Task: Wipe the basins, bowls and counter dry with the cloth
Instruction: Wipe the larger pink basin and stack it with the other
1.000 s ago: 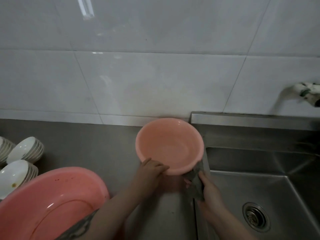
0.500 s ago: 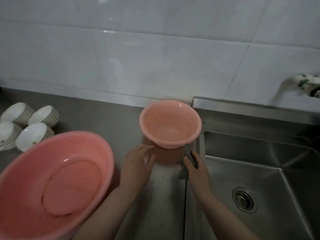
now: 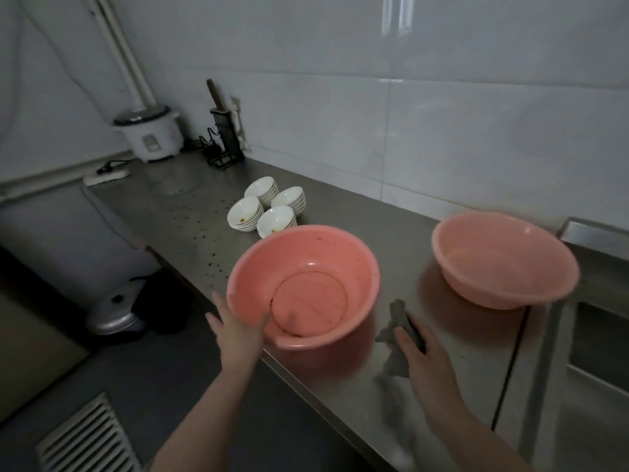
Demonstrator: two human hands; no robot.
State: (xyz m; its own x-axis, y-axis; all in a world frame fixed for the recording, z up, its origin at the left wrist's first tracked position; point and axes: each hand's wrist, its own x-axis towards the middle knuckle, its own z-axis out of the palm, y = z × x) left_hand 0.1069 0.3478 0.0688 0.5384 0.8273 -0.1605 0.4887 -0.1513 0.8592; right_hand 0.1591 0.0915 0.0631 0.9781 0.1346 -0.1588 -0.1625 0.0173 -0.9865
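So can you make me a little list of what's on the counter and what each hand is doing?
big basin: dark pink basin, near counter edge, tilted
small basin: pale pink basin, beside the sink
bowls: white bowls, four stacks behind the big basin
left hand: left hand grips the big basin's near rim
right hand: right hand holds the grey cloth over the counter
far end: rice cooker

Kitchen: long stainless steel counter [image 3: 340, 212] against white tiled wall [image 3: 442, 114], white electric rice cooker [image 3: 149, 134], stacked white ceramic bowls [image 3: 269, 207], steel sink edge [image 3: 594, 235]
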